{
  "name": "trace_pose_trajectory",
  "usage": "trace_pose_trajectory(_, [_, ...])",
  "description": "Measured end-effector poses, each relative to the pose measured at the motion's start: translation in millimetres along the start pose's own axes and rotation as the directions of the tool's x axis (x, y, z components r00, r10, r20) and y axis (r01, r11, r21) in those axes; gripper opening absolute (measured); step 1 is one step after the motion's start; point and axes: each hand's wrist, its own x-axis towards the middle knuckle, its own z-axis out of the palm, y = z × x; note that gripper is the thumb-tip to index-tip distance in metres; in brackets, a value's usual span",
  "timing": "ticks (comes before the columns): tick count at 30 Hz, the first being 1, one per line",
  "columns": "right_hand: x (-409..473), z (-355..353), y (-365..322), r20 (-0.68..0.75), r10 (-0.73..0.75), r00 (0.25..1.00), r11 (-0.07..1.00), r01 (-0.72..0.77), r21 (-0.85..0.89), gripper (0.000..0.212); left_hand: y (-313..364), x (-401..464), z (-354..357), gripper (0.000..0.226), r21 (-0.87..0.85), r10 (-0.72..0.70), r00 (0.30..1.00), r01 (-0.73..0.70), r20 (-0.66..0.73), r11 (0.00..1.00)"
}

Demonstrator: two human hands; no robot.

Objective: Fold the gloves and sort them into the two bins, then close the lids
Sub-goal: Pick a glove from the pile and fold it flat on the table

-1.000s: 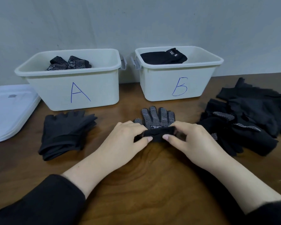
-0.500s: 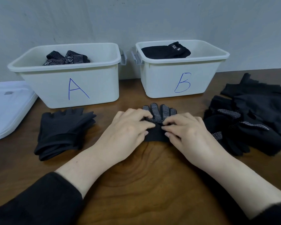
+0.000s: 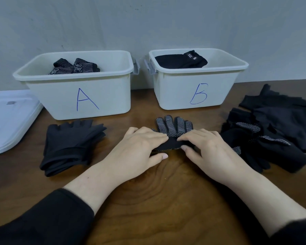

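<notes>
Brown wood-grain table point(image 3: 157, 200), grey wall behind. We hold one black knit glove with white grip dots point(image 3: 173, 126) at centre, our left hand point(image 3: 140, 147) and right hand point(image 3: 207, 147) pinching its cuff folded forward. White plastic bin A point(image 3: 78, 96) and white plastic bin B point(image 3: 198, 89) each hold folded gloves. Plain black glove stack point(image 3: 69, 144) near left, unsorted heap point(image 3: 276, 131) right remain; white lids point(image 3: 9, 117) far left, off.

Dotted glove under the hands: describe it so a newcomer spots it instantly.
Start at the two white bins at the back of the wooden table: bin A and bin B. In front of the gap between them lies the dotted glove, fingers toward the bins, its cuff end pinched by the left hand and right hand. It lies alone, white dots showing, unlike the plain black stack and the glove pile.
</notes>
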Motion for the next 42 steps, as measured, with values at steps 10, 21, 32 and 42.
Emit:
trace_pose_trajectory(10, [-7.7, -18.1, -22.4, 0.127, 0.206, 0.97, 0.874, -0.241, 0.423, 0.01, 7.6, -16.6, -13.5, 0.019, -0.393, -0.21, 0.978, 0.189, -0.009, 0.9])
trace_pose_trajectory(21, [73.9, -26.6, 1.9, 0.238, 0.365, 0.9, 0.855, -0.425, 0.297, 0.008, -1.5, -0.9, -12.1, 0.035, -0.319, -0.291, 0.92, 0.203, -0.261, 0.926])
trace_pose_trajectory(32, [110.7, -29.9, 5.5, 0.526, 0.271, 0.806, 0.912, -0.39, 0.128, 0.023, -5.5, 0.8, -6.2, 0.036, -0.115, -0.056, 0.998, 0.051, -0.042, 0.992])
trace_pose_trajectory(42, [131.1, -28.8, -5.7, 0.694, 0.25, 0.676, 0.917, -0.396, 0.055, 0.02, -12.9, 0.2, -7.0, 0.022, -0.346, -0.245, 0.952, 0.171, -0.185, 0.923])
